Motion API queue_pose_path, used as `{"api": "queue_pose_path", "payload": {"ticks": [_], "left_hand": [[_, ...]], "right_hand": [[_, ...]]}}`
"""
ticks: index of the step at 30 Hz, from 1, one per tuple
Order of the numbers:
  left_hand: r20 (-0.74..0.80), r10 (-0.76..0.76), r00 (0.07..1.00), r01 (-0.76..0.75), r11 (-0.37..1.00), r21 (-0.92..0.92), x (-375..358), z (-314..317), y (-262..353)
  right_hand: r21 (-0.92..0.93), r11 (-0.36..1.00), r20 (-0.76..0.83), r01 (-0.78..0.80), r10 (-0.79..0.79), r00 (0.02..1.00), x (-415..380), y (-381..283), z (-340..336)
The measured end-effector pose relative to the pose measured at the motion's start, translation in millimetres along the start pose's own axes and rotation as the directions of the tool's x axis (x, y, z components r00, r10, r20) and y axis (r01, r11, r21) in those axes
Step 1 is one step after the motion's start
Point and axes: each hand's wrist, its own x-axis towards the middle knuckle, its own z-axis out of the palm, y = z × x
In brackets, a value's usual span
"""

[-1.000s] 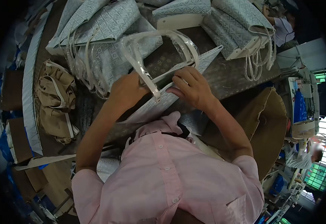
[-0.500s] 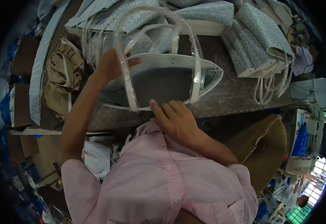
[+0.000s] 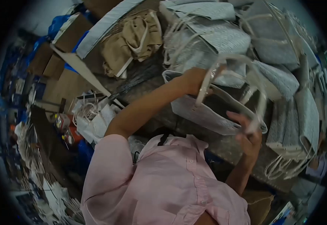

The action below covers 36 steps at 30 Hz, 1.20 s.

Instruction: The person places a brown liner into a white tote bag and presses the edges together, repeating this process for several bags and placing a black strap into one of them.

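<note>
A pale patterned tote bag (image 3: 204,114) stands tilted on the dark worktable (image 3: 144,90), its mouth facing up. Clear-wrapped handles (image 3: 209,73) arch above it. My left hand (image 3: 199,80) is at the bag's far left rim, behind a handle, its fingers partly hidden. At the right end, my right hand (image 3: 247,137) is blurred, beside the near rim and the lower end of a handle. Its thumb and fingers look apart, but whether they touch the handle is unclear.
Several patterned bags (image 3: 223,35) lie piled at the back, with more bags (image 3: 294,120) at the right. A brown cloth bundle (image 3: 133,37) rests at the back left. White bags with handles (image 3: 96,118) are left of my body, and cardboard boxes (image 3: 58,56) stand further left.
The view has turned, so the table and piles appear shifted. The tote bag is now angled, its patterned near side showing. My right hand has moved from the near rim to the bag's right end.
</note>
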Motion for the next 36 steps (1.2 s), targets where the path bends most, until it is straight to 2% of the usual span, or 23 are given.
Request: {"api": "queue_pose_path", "payload": {"ticks": [2, 3, 5, 6, 8, 9, 10, 11, 13, 15, 16, 18, 19, 20, 22, 24, 26, 29, 30, 31, 32, 33, 36], "left_hand": [[-0.028, 0.111, 0.993, -0.111, 0.994, -0.005, 4.6, -1.3, -2.0], [-0.08, 0.202, 0.976, -0.203, 0.979, -0.002, 7.1, -0.7, -5.3], [-0.098, 0.228, 0.969, -0.228, 0.974, 0.006, 11.2, -6.2, -10.9], [-0.145, 0.249, 0.958, -0.273, 0.945, -0.178, 11.9, -13.0, -11.5], [-0.197, 0.257, 0.946, -0.314, 0.879, -0.359, 0.6, -30.3, -22.6], [-0.353, 0.243, 0.903, -0.333, 0.917, -0.219, -10.1, -38.0, -33.5], [-0.497, 0.24, 0.834, -0.32, 0.944, -0.082, -23.4, -43.0, -43.8], [-0.487, 0.028, 0.873, -0.203, 0.929, -0.31, -45.2, -50.8, -55.0], [-0.403, -0.39, 0.828, 0.083, 0.797, -0.599, -98.3, -58.6, -89.8], [-0.54, -0.559, 0.629, 0.384, 0.828, -0.409, -161.9, -34.1, -152.6], [-0.68, -0.481, 0.553, 0.524, 0.836, -0.165, -203.6, -5.1, -193.3], [-0.615, -0.685, 0.391, 0.767, 0.612, -0.193, -272.9, 25.3, -227.7], [-0.605, -0.697, 0.385, 0.771, 0.603, -0.205, -293.7, 35.4, -229.7], [-0.573, -0.753, 0.325, 0.799, 0.542, -0.259, -312.0, 45.5, -227.8], [-0.52, -0.815, 0.255, 0.828, 0.462, -0.318, -329.3, 59.8, -229.6], [-0.562, -0.743, 0.363, 0.798, 0.559, -0.224, -322.7, 71.4, -234.8], [-0.522, -0.784, 0.336, 0.804, 0.528, -0.274, -317.0, 67.3, -234.5], [-0.452, -0.853, 0.262, 0.797, 0.455, -0.396, -306.8, 55.5, -229.9], [-0.421, -0.88, 0.22, 0.776, 0.419, -0.471, -305.1, 51.0, -228.7], [-0.411, -0.884, 0.224, 0.771, 0.418, -0.48, -304.2, 44.2, -227.8], [-0.31, -0.923, 0.229, 0.649, 0.382, -0.658, -302.0, 37.0, -225.2], [-0.209, -0.945, 0.252, 0.5, 0.312, -0.808, -297.9, 29.7, -221.6], [-0.164, -0.937, 0.307, 0.322, 0.265, -0.909, -283.4, 5.9, -203.3]], "right_hand": [[0.166, 0.958, 0.473, 0.234, -0.285, 0.833, 6.4, 15.4, -7.5], [0.111, 0.973, 0.639, 0.201, -0.225, 0.736, 9.8, 14.2, -10.3], [0.162, 0.978, 0.702, 0.135, -0.21, 0.681, 10.1, 5.2, -9.4], [0.194, 0.98, 0.742, 0.052, -0.181, 0.645, 8.2, -1.0, -9.7], [0.465, 0.884, 0.676, 0.05, -0.391, 0.625, 8.9, -14.1, -17.7], [0.684, 0.727, 0.328, 0.066, -0.387, 0.862, -38.3, 13.1, -38.4], [0.826, 0.535, -0.054, 0.174, -0.232, 0.971, -85.0, 38.9, -54.8], [0.826, 0.54, -0.05, 0.16, -0.214, 0.976, -74.7, 26.5, -48.3], [0.395, 0.882, -0.312, 0.257, -0.135, 0.941, -39.9, -10.0, -39.7], [0.306, 0.936, -0.354, 0.172, -0.056, 0.934, -40.8, -24.7, -45.3], [0.215, 0.973, -0.404, 0.09, 0.005, 0.915, -37.1, -30.2, -51.3], [0.036, 0.997, -0.353, -0.061, 0.07, 0.933, -12.8, -41.1, -58.4], [-0.152, 0.971, -0.324, -0.183, 0.126, 0.938, 0.1, -51.3, -57.0], [-0.159, 0.968, -0.315, -0.193, 0.136, 0.939, 27.7, -71.8, -36.8], [-0.642, 0.732, 0.06, -0.228, 0.344, 0.937, 102.8, -101.0, 30.8], [-0.696, 0.708, 0.192, -0.122, 0.347, 0.918, 137.0, -73.6, 66.7], [-0.749, 0.655, 0.459, 0.102, 0.402, 0.793, 196.6, -66.6, 131.3], [-0.682, 0.715, 0.599, 0.154, 0.426, 0.678, 246.8, -9.3, 222.0], [-0.694, 0.7, 0.65, 0.169, 0.509, 0.564, 256.5, 20.4, 253.7], [-0.595, 0.772, 0.725, 0.225, 0.394, 0.565, 254.0, 56.8, 283.1], [-0.604, 0.74, 0.757, 0.296, 0.415, 0.505, 249.3, 100.1, 311.4], [-0.612, 0.666, 0.775, 0.426, 0.401, 0.488, 241.3, 137.6, 336.2], [-0.68, 0.644, 0.674, 0.352, 0.36, 0.645, 225.2, 178.8, 388.2]]}}
